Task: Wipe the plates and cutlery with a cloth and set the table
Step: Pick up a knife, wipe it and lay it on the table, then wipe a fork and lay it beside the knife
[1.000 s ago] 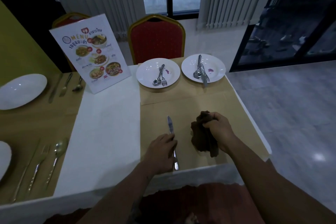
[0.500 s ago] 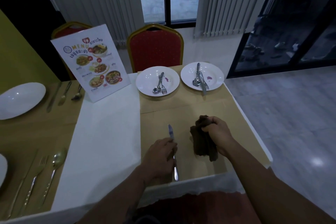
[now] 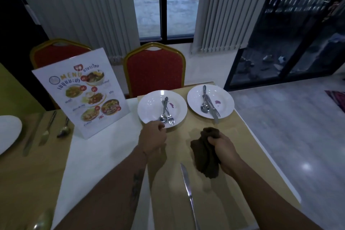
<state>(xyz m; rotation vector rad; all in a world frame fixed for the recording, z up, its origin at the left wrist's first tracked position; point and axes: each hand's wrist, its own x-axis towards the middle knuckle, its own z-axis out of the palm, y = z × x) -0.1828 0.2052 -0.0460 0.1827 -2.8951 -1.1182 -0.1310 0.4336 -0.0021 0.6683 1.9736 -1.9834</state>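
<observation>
The knife point(image 3: 188, 192) lies at lower centre, tip up-frame, handle cut off below. The left hand point(image 3: 152, 137) pinches the near plate point(image 3: 149, 106) rim; the right hand point(image 3: 223, 148) clutches the cloth point(image 3: 202, 157).

Dim, bluish light fills the room. Behind the counter point(image 3: 104, 155) stand two red chairs with gold frames point(image 3: 154, 73). Beyond them, pale vertical blinds point(image 3: 74, 11) flank a window point(image 3: 164, 3). Right of the counter lies grey polished floor point(image 3: 291, 129).

A standing menu card point(image 3: 82, 92) fronts two red chairs point(image 3: 155, 69) and pale vertical blinds point(image 3: 74, 9).
</observation>
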